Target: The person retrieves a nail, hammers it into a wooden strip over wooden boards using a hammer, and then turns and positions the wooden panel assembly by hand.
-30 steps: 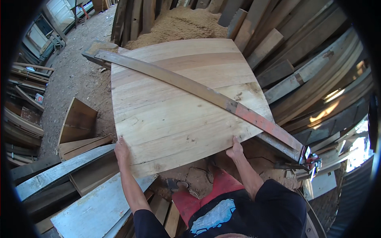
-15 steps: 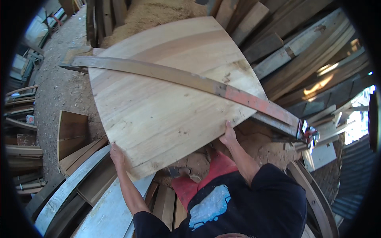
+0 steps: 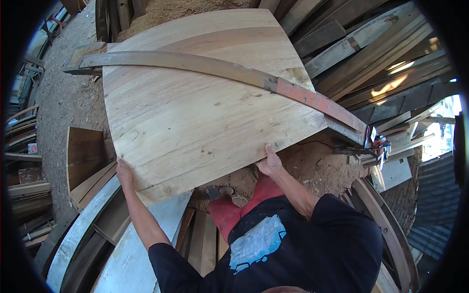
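A broad pale wooden panel (image 3: 195, 122) with a curved far edge and visible grain fills the middle of the view. My left hand (image 3: 124, 173) grips it at the near left corner. Along the near edge, toward the right, my right hand (image 3: 270, 162) holds the panel with its thumb on top; the fingers beneath are mostly hidden. A long bar (image 3: 195, 65), partly bare and partly faded red, crosses the panel's upper face slantwise. The bar's left end lies by a dusty support (image 3: 80, 58), and its right end is next to a small red fitting (image 3: 381, 145).
Stacked timber planks (image 3: 361, 58) lean at the far right. Below left lie white-faced curved boards (image 3: 85, 219) and a brown wooden piece (image 3: 87, 156). Sawdust (image 3: 181, 12) is heaped beyond the panel. A curved timber (image 3: 386, 224) stands at my right; dirt ground (image 3: 68, 97) runs along the left.
The panel has turned slightly clockwise under the bar, its near left corner shifting left. Both hands have moved left with it, still gripping. The view has shifted a little.
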`<state>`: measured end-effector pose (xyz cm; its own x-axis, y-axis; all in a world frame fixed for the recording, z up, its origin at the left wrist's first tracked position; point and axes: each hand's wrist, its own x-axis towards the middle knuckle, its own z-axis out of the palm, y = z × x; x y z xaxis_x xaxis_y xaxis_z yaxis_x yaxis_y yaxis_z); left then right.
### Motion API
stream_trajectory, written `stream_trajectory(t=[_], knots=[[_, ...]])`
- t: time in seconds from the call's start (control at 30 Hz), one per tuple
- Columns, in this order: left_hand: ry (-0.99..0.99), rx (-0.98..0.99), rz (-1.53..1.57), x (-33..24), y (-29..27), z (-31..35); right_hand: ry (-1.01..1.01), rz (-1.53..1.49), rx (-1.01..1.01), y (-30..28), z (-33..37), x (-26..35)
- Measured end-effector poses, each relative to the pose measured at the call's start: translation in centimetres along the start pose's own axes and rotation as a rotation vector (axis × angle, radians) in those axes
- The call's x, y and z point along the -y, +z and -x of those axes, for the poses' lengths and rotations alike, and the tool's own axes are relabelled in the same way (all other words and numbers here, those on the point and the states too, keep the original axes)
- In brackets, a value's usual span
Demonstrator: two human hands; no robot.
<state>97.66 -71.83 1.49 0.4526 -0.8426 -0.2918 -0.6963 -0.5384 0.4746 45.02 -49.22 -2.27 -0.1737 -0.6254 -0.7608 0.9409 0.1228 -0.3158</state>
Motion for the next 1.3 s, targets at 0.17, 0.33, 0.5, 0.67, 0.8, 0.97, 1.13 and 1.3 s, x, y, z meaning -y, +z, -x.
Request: stream_trajectory(t=[0.17, 0.33, 0.5, 0.67, 0.8, 0.97, 1.13, 1.3], knots=[[0.036, -0.019, -0.005, 0.7, 0.3, 0.0, 0.036, 0.111, -0.059, 0.3, 0.8, 1.1], [0.073, -0.034, -0.079, 0.1, 0.0, -0.1, 0.091, 0.175, -0.002, 0.2, 1.1, 1.8], [0.027, -0.042, -0.056, -1.4, 0.1, 2.7, 0.112, 0.226, -0.048, -0.8, 0.2, 3.0], [0.050, -0.044, -0.004, -2.3, 2.1, 8.3, 0.055, 0.161, -0.065, -1.6, -0.6, 6.9], [0.037, -0.039, 0.143, -0.5, 2.9, 10.0, 0.067, 0.256, -0.068, -1.7, -0.6, 8.4], [-0.087, 0.106, 0.117, 6.7, 2.7, 15.8, 0.119, 0.297, -0.005, -2.3, -1.0, 8.6], [-0.521, -0.114, 1.174, 9.3, 6.0, 24.2, 0.385, 0.731, -0.099, -3.5, -1.3, 14.4], [-0.500, -0.269, 1.699, 3.3, 14.0, 26.6, 0.272, 1.559, -0.134, -1.4, -2.6, 25.3]])
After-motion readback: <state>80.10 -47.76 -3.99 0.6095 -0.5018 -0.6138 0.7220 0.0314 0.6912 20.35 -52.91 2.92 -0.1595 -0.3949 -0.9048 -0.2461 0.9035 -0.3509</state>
